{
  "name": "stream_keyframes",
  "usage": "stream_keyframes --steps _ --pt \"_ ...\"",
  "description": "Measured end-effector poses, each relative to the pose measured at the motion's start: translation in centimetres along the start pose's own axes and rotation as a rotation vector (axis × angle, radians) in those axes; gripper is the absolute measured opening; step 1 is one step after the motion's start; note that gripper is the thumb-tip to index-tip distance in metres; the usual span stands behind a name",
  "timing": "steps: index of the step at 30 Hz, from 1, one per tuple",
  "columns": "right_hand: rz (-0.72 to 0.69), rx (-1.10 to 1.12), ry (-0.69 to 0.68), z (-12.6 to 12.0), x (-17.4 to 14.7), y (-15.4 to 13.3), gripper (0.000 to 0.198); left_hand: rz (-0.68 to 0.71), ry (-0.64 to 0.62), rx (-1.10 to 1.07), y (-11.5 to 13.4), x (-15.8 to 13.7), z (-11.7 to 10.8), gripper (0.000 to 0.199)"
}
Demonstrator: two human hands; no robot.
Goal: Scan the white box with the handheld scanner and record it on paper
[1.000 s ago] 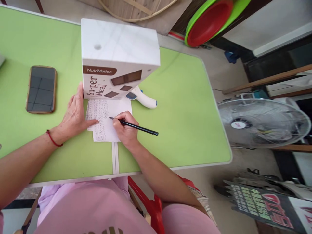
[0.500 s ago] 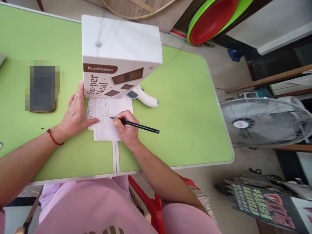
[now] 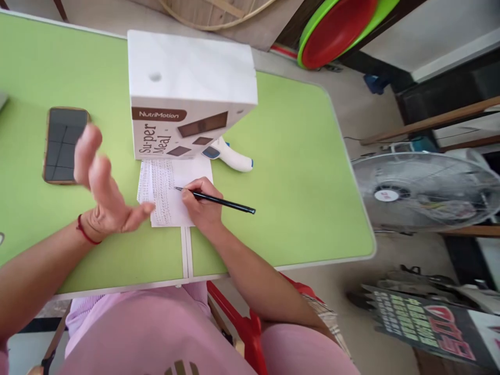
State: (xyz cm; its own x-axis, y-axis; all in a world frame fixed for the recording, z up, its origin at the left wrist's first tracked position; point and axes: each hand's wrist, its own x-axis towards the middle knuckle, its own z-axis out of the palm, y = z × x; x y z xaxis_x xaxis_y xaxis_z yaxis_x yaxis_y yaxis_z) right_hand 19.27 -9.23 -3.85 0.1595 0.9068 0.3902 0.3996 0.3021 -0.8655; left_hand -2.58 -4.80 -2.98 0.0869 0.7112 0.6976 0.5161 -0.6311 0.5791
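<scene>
On the near part of the green desk (image 3: 297, 172), across the pale seam, lies a small stack of paper sheets (image 3: 175, 205). Just beyond it a box (image 3: 191, 88) stands upright, concealing the stack's far edge and part of a white handheld device (image 3: 236, 159). A phone (image 3: 62, 148) lies flat to the left, its right edge partly covered from view by the raised left hand (image 3: 109, 203). Right hand (image 3: 203, 205) grip: thumb and fingers pinch a pen (image 3: 224, 201) near its tip, which points at the written rows. Left hand grip: fingers spread and loosely bent, thumb in front of the sheets' left edge; contact cannot be determined. The pen is slim, black and glossy. The sheets are thin, white and overlapping, with dense handwritten columns. The box is smooth, white and square-edged, with brown print. Beyond the desk stand a fan (image 3: 425, 192) with a round wire guard and a red basin (image 3: 339, 36), smooth and round.
</scene>
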Motion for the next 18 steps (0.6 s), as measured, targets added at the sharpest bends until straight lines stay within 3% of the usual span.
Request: stream_keyframes --steps 3,9,18 --pt "-0.010 0.006 -0.021 -0.1 0.0 0.0 0.009 0.106 0.022 0.036 0.0 0.7 0.0 0.072" --pt "0.004 -0.026 -0.048 -0.1 0.0 0.0 0.010 -0.019 -0.144 0.028 -1.7 0.5 -0.3 0.047" --pt "0.052 -0.056 -0.087 0.0 -0.2 0.2 0.011 -0.181 -0.192 0.051 -0.6 0.9 -0.1 0.011"
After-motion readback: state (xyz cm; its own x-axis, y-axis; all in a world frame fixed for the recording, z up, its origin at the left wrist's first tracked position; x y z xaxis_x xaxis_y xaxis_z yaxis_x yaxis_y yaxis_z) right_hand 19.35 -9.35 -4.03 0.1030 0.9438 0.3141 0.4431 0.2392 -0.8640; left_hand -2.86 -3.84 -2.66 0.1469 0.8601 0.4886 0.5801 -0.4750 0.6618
